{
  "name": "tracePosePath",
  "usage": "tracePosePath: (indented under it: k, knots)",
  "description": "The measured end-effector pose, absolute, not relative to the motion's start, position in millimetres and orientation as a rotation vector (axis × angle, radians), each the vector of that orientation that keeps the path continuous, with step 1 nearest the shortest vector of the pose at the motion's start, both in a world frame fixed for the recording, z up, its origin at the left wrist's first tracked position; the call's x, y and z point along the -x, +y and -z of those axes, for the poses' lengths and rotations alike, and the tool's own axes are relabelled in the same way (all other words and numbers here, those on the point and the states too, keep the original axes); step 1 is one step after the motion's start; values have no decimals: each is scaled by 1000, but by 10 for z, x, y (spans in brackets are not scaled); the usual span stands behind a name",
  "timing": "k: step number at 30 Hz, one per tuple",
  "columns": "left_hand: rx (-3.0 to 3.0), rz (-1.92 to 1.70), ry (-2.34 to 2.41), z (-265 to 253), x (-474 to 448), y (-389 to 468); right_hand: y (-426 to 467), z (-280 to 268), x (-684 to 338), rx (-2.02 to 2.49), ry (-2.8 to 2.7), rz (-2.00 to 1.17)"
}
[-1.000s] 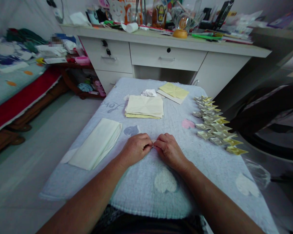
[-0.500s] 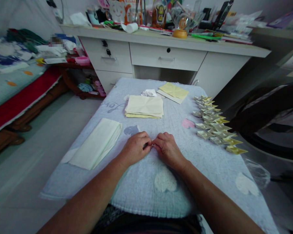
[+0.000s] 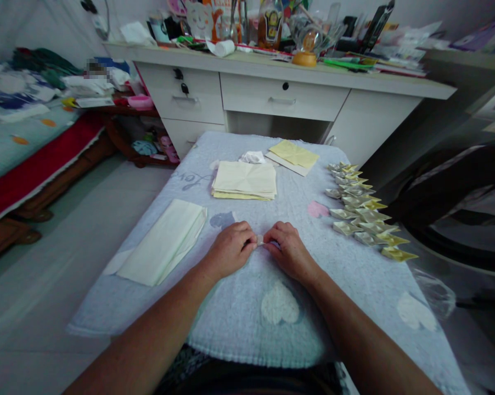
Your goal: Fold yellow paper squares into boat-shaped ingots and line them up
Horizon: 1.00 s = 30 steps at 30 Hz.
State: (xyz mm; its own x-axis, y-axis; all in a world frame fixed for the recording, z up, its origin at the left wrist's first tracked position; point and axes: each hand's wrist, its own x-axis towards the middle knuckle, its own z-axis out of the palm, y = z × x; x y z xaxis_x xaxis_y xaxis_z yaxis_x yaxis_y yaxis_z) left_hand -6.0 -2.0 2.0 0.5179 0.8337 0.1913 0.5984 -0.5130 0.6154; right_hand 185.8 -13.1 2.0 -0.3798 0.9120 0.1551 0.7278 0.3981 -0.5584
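Observation:
My left hand (image 3: 233, 247) and my right hand (image 3: 286, 248) meet over the middle of the cloth-covered table. Between their pinched fingertips is a small piece of folded paper (image 3: 260, 240), pale and mostly hidden by the fingers. Both hands grip it, one at each end. Beyond them lies a stack of cream paper sheets (image 3: 244, 178), creased, with yellow showing underneath. Left of my left hand is a folded pale-green paper bundle (image 3: 163, 241). To the right stand several small folded paper boats (image 3: 363, 214) in rows, silvery and yellow.
A crumpled white tissue (image 3: 252, 157) and yellow sheets (image 3: 294, 153) lie at the table's far end. Behind is a white desk (image 3: 282, 99) crowded with bottles and other items. A bed (image 3: 37, 142) stands at left. The table wears a blue patterned cloth (image 3: 239, 323).
My hands have drawn slightly apart, the right one shifting a little to the right. More of the small folded paper now shows between the fingertips.

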Motion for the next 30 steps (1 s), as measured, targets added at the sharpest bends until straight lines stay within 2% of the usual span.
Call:
tracePosePath:
  k: [16, 30]
  knots:
    - [-2374, -595, 1296, -32, 10, -17, -63, -132, -1804, 1584, -2210, -671]
    - [-2336, -600, 1453, -16, -19, -38, -83, -55, -1733, 1691, -2135, -470]
